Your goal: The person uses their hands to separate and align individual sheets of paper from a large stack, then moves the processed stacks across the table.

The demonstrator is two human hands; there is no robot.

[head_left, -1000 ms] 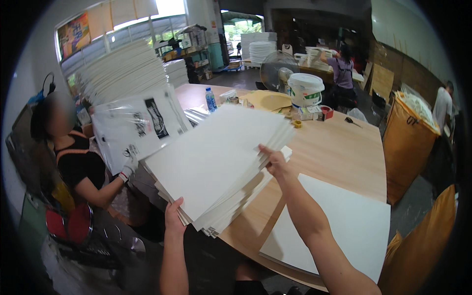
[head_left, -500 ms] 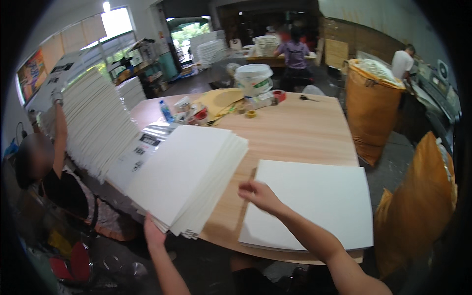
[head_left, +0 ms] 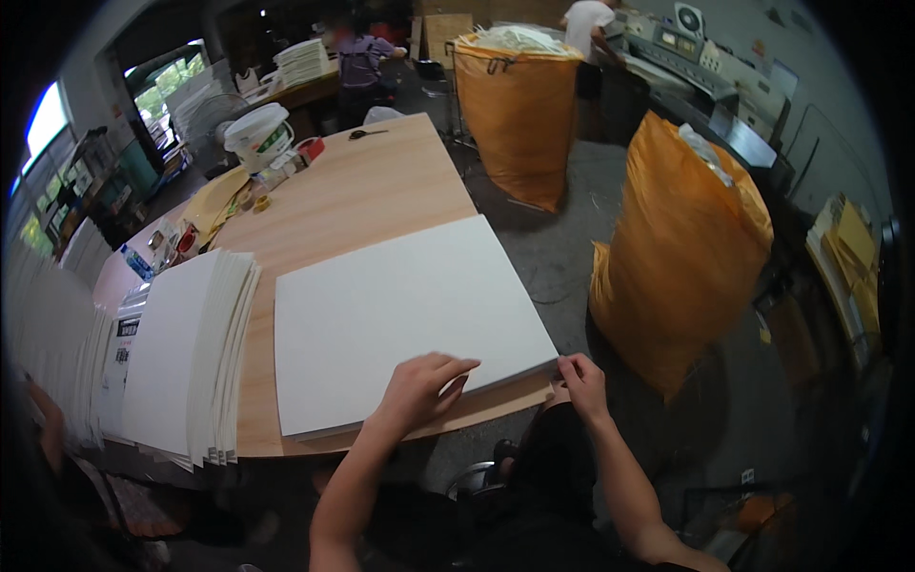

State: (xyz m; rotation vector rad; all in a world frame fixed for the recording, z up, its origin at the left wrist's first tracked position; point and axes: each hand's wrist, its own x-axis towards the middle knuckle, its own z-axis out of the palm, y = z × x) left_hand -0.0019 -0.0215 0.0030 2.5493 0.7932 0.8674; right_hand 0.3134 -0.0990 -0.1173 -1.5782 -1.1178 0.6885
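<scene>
A flat stack of large white sheets [head_left: 410, 315] lies on the near part of the table. My left hand [head_left: 424, 389] is over its near edge, fingers loosely bent and apart from the thumb, with nothing visible in them. At the stack's near right corner, my right hand [head_left: 579, 383] has its fingers and thumb closed on the corner; how many sheets they pinch is hidden. Left of it, a fanned pile of white sheets [head_left: 176, 353] lies at the table's left side.
Wooden table [head_left: 353, 191] carries a white bucket [head_left: 257, 138], scissors [head_left: 367, 133], tape rolls and a bottle [head_left: 136, 262]. Tall orange sacks [head_left: 519, 119] stand to the right, one [head_left: 677, 257] close by. Co-workers are at the back, and a co-worker's arm [head_left: 46, 419] shows at left.
The view has swung right. My left hand has left the fanned pile and come over the flat stack. My right hand has moved from above the stack to its near right corner.
</scene>
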